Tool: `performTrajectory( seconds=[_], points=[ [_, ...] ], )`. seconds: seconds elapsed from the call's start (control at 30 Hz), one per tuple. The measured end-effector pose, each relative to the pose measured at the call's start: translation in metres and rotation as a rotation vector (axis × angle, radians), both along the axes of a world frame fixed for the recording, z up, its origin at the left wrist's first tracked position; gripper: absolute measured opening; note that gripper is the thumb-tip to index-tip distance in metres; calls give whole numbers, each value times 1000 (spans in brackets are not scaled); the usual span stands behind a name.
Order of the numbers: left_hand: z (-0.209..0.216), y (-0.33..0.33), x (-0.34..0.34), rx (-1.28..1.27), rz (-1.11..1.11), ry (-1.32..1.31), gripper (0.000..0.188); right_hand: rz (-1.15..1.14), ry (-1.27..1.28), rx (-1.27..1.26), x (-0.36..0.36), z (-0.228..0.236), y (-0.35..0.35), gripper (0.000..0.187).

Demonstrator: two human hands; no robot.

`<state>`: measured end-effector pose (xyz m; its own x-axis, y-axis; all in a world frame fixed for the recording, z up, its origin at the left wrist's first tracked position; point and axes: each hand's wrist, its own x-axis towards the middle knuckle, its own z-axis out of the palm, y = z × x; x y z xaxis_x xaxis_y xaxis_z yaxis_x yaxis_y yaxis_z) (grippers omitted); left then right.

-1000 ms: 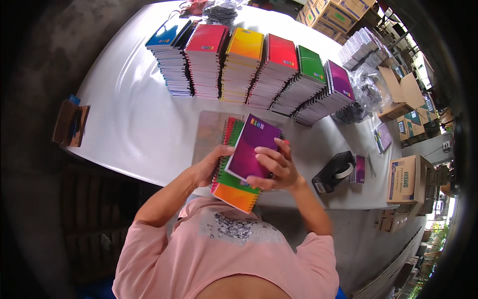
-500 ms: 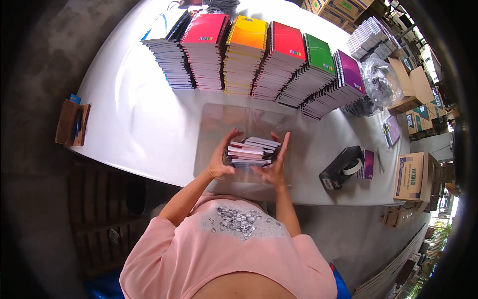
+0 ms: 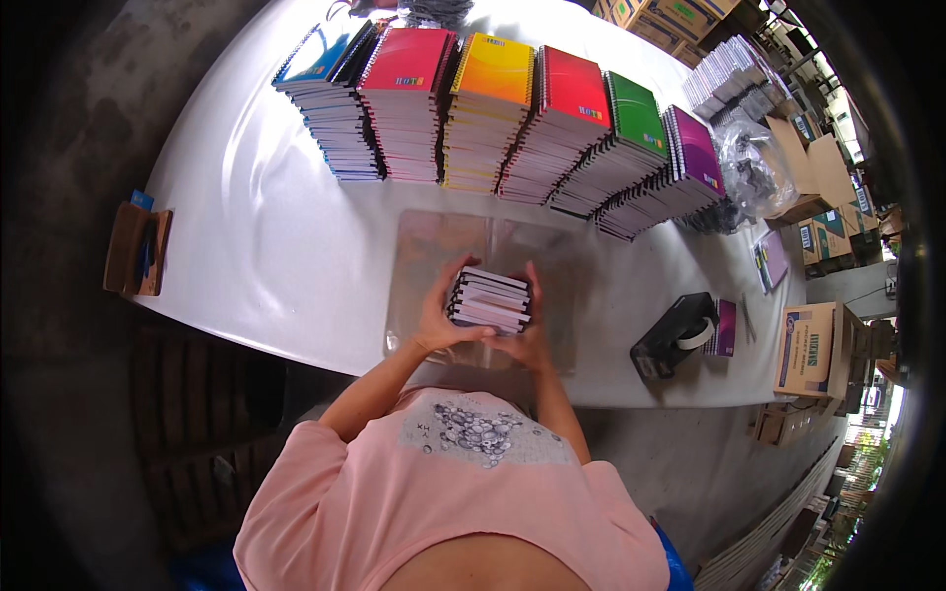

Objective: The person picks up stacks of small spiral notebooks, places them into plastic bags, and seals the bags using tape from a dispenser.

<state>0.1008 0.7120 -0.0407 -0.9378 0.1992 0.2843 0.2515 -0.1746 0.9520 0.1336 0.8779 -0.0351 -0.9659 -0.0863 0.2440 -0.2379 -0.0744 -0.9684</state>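
Two hands (image 3: 440, 320) clasping one notebook bundle (image 3: 490, 300) between them, six notebook stacks (image 3: 488, 128) beyond, one black tape dispenser (image 3: 666, 340) rightward

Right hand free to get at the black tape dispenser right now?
Probably, if it lets go: nothing stands between the right hand and the black tape dispenser, but it's helping hold the notebook bundle.

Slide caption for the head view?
Left hand and right hand clasp a notebook bundle near a row of notebook stacks.

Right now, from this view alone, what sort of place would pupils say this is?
Probably a stationery-packing workshop: stacks of spiral notebooks and a black tape dispenser stand on the table, with cardboard cartons nearby.
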Motion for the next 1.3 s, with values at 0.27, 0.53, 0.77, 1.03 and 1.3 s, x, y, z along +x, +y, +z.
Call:
performTrajectory(
  seconds=[0.27,0.53,0.77,1.03,1.3],
  points=[
    [-1,2,4,106,-61,-114,108,-70,-35,-66,-6,-7,-6,112],
    [-22,5,8,-100,84,-62,111,-24,-19,122,-10,-21,8,89],
    [-38,20,7,-205,264,39,105,-138,12,360,-12,-31,-9,84],
    [-37,27,22,-179,387,-17,109,-162,-45,182,-3,-18,-14,78],
    [19,30,1,-271,287,-234,106,-49,-225,134,-31,-30,13,79]
  ],
)
